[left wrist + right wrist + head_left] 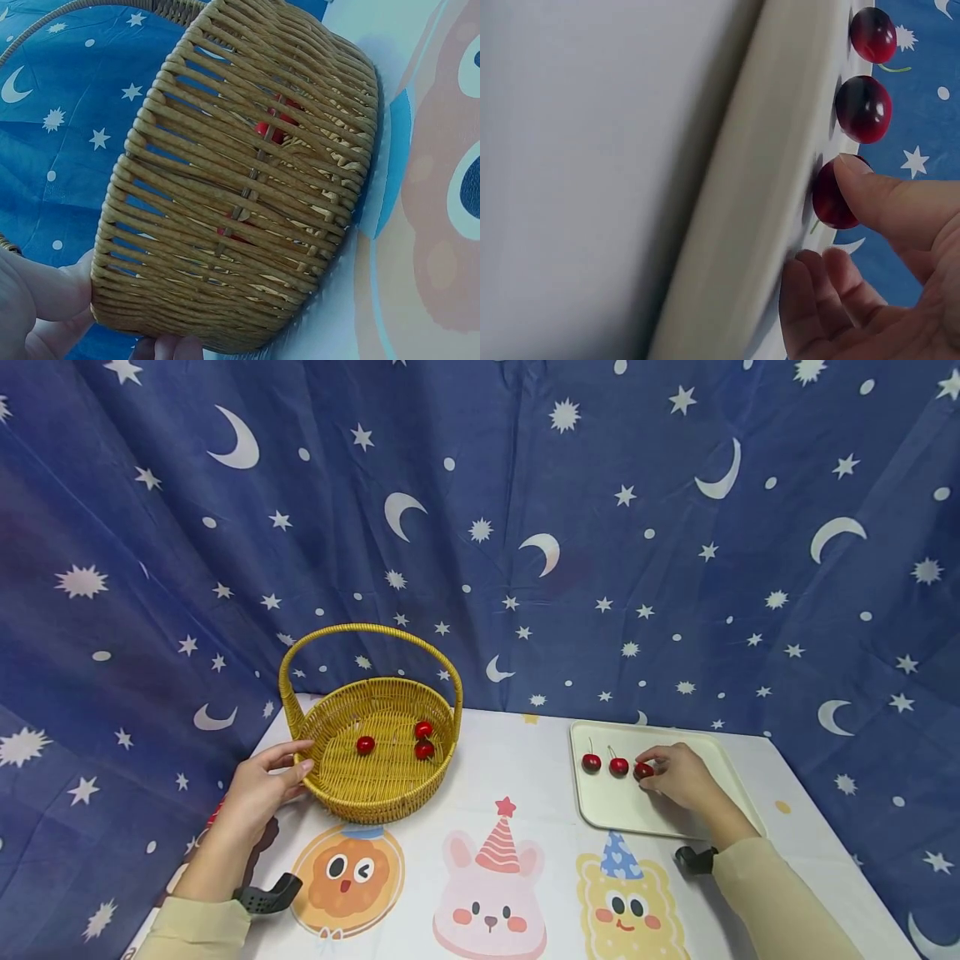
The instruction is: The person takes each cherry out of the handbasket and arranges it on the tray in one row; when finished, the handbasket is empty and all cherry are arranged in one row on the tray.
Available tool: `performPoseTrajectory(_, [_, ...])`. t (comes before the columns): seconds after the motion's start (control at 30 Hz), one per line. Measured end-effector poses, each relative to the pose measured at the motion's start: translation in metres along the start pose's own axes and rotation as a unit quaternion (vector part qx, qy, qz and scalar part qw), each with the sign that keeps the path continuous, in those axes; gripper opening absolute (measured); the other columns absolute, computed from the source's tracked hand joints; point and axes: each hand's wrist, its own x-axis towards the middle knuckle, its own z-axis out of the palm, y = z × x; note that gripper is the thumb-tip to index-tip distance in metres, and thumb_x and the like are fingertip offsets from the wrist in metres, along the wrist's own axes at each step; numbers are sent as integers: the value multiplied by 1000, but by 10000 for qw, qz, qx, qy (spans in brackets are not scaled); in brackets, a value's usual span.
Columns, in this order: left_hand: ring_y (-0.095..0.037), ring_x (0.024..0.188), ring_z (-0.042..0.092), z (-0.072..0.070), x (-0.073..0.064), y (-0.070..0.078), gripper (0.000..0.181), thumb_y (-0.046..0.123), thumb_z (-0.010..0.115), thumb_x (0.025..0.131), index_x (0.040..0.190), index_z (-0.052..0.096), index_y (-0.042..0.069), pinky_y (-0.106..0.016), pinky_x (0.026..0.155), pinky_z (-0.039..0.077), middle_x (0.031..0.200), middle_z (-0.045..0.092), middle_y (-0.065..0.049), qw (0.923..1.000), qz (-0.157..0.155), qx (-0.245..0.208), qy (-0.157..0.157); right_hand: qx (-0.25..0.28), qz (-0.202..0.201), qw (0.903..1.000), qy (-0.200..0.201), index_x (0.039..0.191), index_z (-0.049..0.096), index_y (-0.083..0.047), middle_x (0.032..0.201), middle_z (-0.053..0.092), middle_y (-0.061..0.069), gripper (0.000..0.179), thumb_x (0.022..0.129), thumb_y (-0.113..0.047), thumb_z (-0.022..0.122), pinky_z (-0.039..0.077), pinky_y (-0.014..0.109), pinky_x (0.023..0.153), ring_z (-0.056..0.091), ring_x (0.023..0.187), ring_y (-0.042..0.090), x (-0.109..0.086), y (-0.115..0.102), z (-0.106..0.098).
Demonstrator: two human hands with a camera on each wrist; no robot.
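At the left stands a round woven basket [367, 811] with a tall arched handle, and 3 red cherries [365, 745] lie inside it. My left hand [258, 787] grips the basket's left rim; in the left wrist view the thumb and fingers are at the edge of its woven wall [232, 172]. On the right, a cream tray [618, 817] bears a row of dark red cherries with stems. My right hand [681, 777] pinches the rightmost cherry [832, 196], its thumb laid over the fruit. The other two cherries [591, 763] sit just left of it.
A white tablecloth [510, 768] printed with cartoon figures covers the table. Behind the table hangs a blue curtain [480, 585] with moons and stars. Dark bands [270, 895] circle both wrists.
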Motion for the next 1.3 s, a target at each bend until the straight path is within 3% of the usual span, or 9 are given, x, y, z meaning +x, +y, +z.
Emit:
performPoseTrajectory(0.17, [0, 93, 65, 1, 0, 0, 55, 18, 64, 109, 159, 49, 1, -19, 83, 63, 138, 45, -20, 10000, 2, 6, -7, 249, 193, 9995, 15, 125, 76, -6, 123, 68, 25, 41, 86, -4, 87, 60, 46, 83, 66, 107, 38, -4, 1, 1])
performPoseTrajectory(0.5, [1, 94, 65, 0, 0, 0, 56, 20, 64, 110, 160, 48, 2, -19, 83, 63, 143, 44, -22, 10000, -76, 8, 6, 347, 89, 9994, 29, 132, 73, -7, 126, 66, 27, 49, 86, -4, 87, 61, 42, 80, 68, 108, 40, -4, 3, -2])
performPoseTrajectory(0.7, [-1, 95, 66, 1, -2, 1, 55, 20, 65, 109, 159, 50, 2, -20, 83, 63, 146, 43, -24, 10000, -75, -10, 26, 596, -442, 9968, 284, 136, 71, -3, 128, 67, 31, 49, 89, -3, 83, 61, 44, 82, 71, 106, 41, -15, -11, -22])
performPoseTrajectory(0.83, [-3, 97, 67, 1, -2, 2, 54, 20, 65, 109, 158, 51, 3, -20, 84, 63, 149, 43, -25, 10000, -76, 13, 51, 1143, -820, 9898, 221, 138, 70, -3, 129, 69, 29, 48, 92, -1, 81, 60, 32, 76, 72, 102, 31, -28, -41, -29])
performPoseTrajectory(0.93, [-3, 96, 67, 1, -2, 2, 54, 19, 65, 109, 158, 51, 2, -19, 84, 63, 145, 44, -24, 10000, -66, 20, 58, 1506, -1263, 9805, 67, 134, 73, -5, 125, 72, 25, 46, 90, 2, 82, 59, 26, 72, 71, 97, 24, -35, -72, -23])
performPoseTrajectory(1.1, [-1, 93, 66, 0, -1, 2, 55, 18, 64, 109, 159, 48, 0, -19, 83, 63, 142, 43, -23, 10000, -47, -53, 5, 1755, -2104, 9613, -296, 129, 77, -12, 116, 76, 13, 46, 86, 4, 85, 58, 26, 74, 70, 89, 18, -47, -134, 3])
performPoseTrajectory(1.3, [1, 94, 66, 0, 0, 1, 56, 18, 64, 109, 160, 48, 1, -19, 84, 63, 147, 41, -27, 10000, -59, -26, -21, 2138, -2597, 9379, -849, 131, 77, -21, 119, 76, 5, 48, 88, 0, 85, 62, 32, 80, 70, 96, 18, -53, -206, 38])
